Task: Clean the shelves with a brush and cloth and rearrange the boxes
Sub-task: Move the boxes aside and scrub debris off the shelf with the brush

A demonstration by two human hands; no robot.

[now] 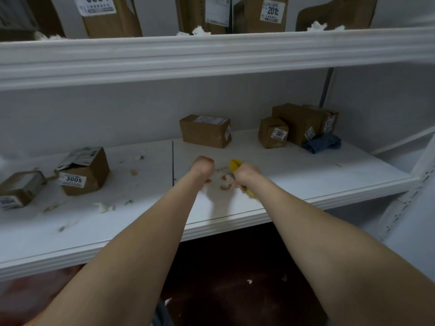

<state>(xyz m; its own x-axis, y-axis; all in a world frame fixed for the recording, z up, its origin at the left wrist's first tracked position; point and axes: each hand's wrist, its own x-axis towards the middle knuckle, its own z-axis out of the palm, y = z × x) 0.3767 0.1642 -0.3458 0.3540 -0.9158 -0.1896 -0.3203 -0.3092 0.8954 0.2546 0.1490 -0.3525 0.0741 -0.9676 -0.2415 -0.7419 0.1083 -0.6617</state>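
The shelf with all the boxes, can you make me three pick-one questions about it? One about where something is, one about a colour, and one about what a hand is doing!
1. Where is the box marked 3005?
A. on the upper shelf
B. on the lower shelf, at the left
C. on the floor

2. What colour is the cloth by the boxes at the right?
A. blue
B. red
C. white

3. What is the right hand doing?
A. lying flat on the shelf
B. lifting a box
C. gripping the yellow brush

Answers:
1 is B, because the box stands on the lower board, left of both arms.
2 is A, because the crumpled cloth is plainly blue.
3 is C, because the fingers curl round the brush and yellow shows at both sides of the fist.
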